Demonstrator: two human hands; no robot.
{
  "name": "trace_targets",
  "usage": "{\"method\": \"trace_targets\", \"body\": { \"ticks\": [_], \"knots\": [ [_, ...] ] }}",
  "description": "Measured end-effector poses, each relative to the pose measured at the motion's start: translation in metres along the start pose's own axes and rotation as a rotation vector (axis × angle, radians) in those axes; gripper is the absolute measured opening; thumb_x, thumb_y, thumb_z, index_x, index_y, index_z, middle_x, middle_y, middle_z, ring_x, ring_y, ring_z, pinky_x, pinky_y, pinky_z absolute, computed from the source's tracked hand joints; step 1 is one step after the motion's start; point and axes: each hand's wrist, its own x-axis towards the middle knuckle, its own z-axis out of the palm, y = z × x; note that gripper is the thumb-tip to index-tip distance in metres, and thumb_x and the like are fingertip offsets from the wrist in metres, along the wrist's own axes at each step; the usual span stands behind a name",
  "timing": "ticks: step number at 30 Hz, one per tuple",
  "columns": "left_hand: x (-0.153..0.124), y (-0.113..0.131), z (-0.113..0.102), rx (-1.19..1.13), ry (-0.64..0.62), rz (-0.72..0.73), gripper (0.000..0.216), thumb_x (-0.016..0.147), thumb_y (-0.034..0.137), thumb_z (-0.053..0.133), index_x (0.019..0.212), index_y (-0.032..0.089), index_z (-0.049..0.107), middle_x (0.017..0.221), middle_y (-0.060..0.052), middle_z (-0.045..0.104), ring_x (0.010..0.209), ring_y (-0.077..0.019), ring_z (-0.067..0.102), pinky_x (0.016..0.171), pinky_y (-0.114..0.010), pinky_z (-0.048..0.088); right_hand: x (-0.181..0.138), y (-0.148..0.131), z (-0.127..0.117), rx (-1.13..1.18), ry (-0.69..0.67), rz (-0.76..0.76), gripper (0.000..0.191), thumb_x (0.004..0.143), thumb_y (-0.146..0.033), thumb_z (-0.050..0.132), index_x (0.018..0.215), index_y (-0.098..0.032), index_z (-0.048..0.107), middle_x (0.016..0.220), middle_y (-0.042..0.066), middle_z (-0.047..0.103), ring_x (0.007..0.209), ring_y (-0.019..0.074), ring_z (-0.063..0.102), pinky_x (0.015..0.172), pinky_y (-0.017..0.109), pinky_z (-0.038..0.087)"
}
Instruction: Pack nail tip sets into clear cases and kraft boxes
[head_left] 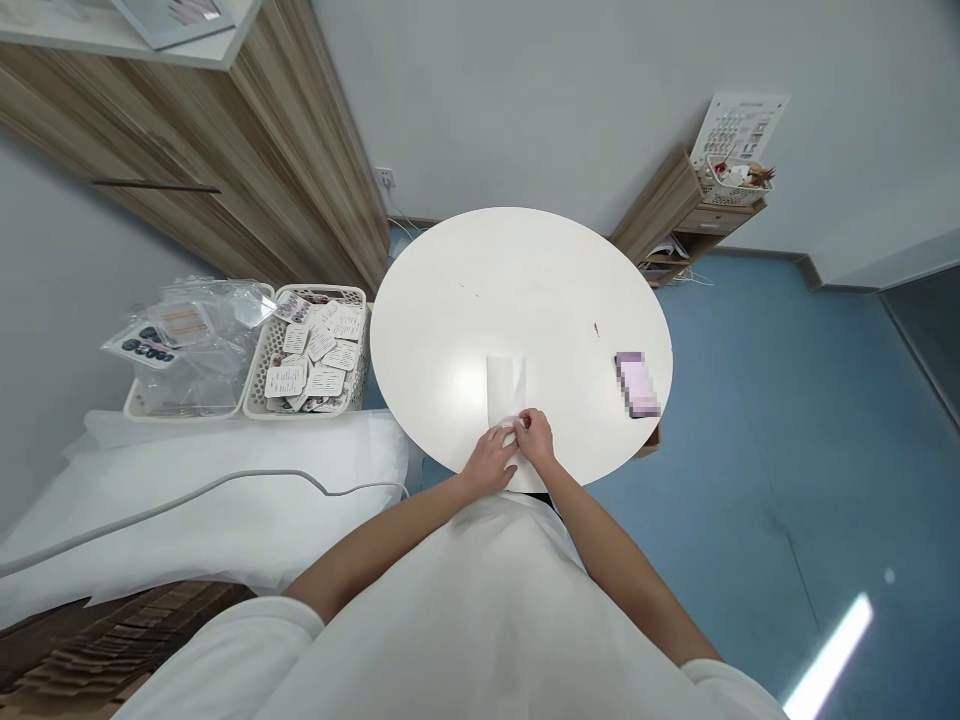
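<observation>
White table: We are standing at a rounded white table (435, 300), whose pale top is reflecting light and carrying a few small dark marks.
Thin white sheet: A thin white sheet (501, 385) is lying on the table's near side, its near end under our fingers.
Right hand: Our right hand (537, 440) is pinching that near end, thumb and fingertips drawn together.
Left hand: Our left hand (489, 460) is resting beside it, fingers curled over the same end; we cannot tell whether it is gripping or only pressing.
Pink-purple oblong: A pixelated pink-purple oblong (636, 385) is lying at the table's right.
Room: Blue floor (750, 380) is spreading right, a grey wall (525, 100) is standing at the far side, and a wood-grain cabinet (315, 150) is rising far left.
Left side: White sheeting (315, 445) is lying near two white baskets (360, 370), one holding clear bags (202, 355).
Writing: Printed cards (330, 380) are filling the right basket, and a poster (739, 127) is leaning far right; we are finding both too small to read.
</observation>
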Motion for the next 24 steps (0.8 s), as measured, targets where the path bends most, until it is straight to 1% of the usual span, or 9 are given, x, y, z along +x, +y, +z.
{"method": "trace_targets", "body": {
  "ticks": [3, 6, 8, 10, 14, 16, 18, 20, 24],
  "knots": [
    [-0.003, -0.011, -0.008, -0.026, 0.082, -0.023, 0.043, 0.08, 0.027, 0.041, 0.122, 0.019, 0.042, 0.127, -0.011, 0.04, 0.118, -0.023, 0.035, 0.097, -0.041, 0.031, 0.001, 0.003, 0.003, -0.015, 0.0, -0.029, 0.019, 0.073, -0.027, 0.044, 0.089, -0.019, 0.049, 0.087, 0.005, 0.053, 0.076, 0.0171, 0.051, 0.068, 0.032, 0.045],
    [0.0, -0.019, -0.014, 0.057, 0.103, -0.029, 0.044, 0.082, 0.029, 0.037, 0.125, 0.017, 0.037, 0.135, -0.011, 0.032, 0.127, -0.0237, 0.024, 0.101, -0.042, 0.024, -0.003, 0.005, 0.006, -0.052, 0.009, -0.081, 0.019, 0.077, -0.025, 0.039, 0.092, -0.018, 0.048, 0.089, 0.006, 0.053, 0.078, 0.0174, 0.051, 0.068, 0.032, 0.045],
    [0.005, -0.022, -0.015, 0.111, 0.048, -0.009, 0.046, 0.083, 0.03, 0.037, 0.127, 0.018, 0.034, 0.138, -0.009, 0.029, 0.13, -0.0234, 0.018, 0.103, -0.043, 0.019, -0.006, 0.005, 0.008, -0.117, 0.027, -0.159, 0.023, 0.079, -0.022, 0.036, 0.098, -0.018, 0.049, 0.101, 0.009, 0.051, 0.091, 0.0195, 0.05, 0.074, 0.036, 0.044],
    [0.008, -0.024, -0.015, 0.142, -0.006, 0.0, 0.047, 0.083, 0.029, 0.036, 0.129, 0.019, 0.031, 0.138, -0.008, 0.03, 0.13, -0.0222, 0.016, 0.103, -0.042, 0.017, -0.008, 0.005, 0.007, -0.214, 0.009, -0.289, 0.028, 0.081, -0.018, 0.033, 0.103, -0.019, 0.051, 0.117, 0.011, 0.046, 0.11, 0.0223, 0.042, 0.087, 0.04, 0.039],
    [0.011, -0.027, -0.016, 0.157, -0.046, 0.026, 0.05, 0.082, 0.034, 0.039, 0.128, 0.018, 0.032, 0.138, -0.009, 0.03, 0.131, -0.0225, 0.015, 0.104, -0.042, 0.013, -0.006, 0.011, -0.01, -0.368, -0.251, -0.565, 0.039, 0.084, -0.017, 0.031, 0.12, -0.021, 0.043, 0.133, 0.008, 0.037, 0.127, 0.0215, 0.024, 0.099, 0.044, 0.027],
    [0.011, -0.028, -0.018, 0.137, -0.049, 0.046, 0.06, 0.077, 0.041, 0.048, 0.129, 0.018, 0.03, 0.138, -0.01, 0.029, 0.13, -0.0249, 0.014, 0.104, -0.043, 0.013, -0.002, 0.016, -0.022, -0.401, -0.393, -0.643, 0.048, 0.083, -0.029, 0.038, 0.13, -0.02, 0.029, 0.138, 0.009, 0.03, 0.13, 0.0227, 0.019, 0.1, 0.045, 0.025],
    [0.013, -0.03, -0.019, 0.102, -0.05, 0.053, 0.071, 0.069, 0.044, 0.056, 0.129, 0.018, 0.03, 0.137, -0.011, 0.03, 0.129, -0.0271, 0.017, 0.103, -0.044, 0.016, 0.003, 0.022, -0.031, -0.425, -0.486, -0.69, 0.067, 0.077, -0.04, 0.048, 0.134, -0.019, 0.02, 0.141, 0.01, 0.022, 0.131, 0.0255, 0.013, 0.101, 0.047, 0.023],
    [0.018, -0.03, -0.02, 0.063, -0.044, 0.033, 0.071, 0.065, 0.04, 0.061, 0.127, 0.018, 0.032, 0.134, -0.012, 0.033, 0.127, -0.0277, 0.023, 0.102, -0.043, 0.02, 0.008, 0.025, -0.033, -0.431, -0.523, -0.718, 0.075, 0.073, -0.04, 0.054, 0.135, -0.018, 0.019, 0.142, 0.011, 0.02, 0.131, 0.0266, 0.012, 0.101, 0.047, 0.023],
    [0.028, -0.023, -0.024, 0.0, -0.035, -0.032, 0.062, 0.062, 0.028, 0.06, 0.12, 0.019, 0.04, 0.126, -0.011, 0.043, 0.118, -0.0279, 0.036, 0.098, -0.041, 0.027, 0.012, 0.022, -0.03, -0.364, -0.475, -0.712, 0.063, 0.075, -0.028, 0.051, 0.131, -0.015, 0.027, 0.138, 0.013, 0.029, 0.129, 0.025, 0.02, 0.101, 0.042, 0.027]
  ]
}}
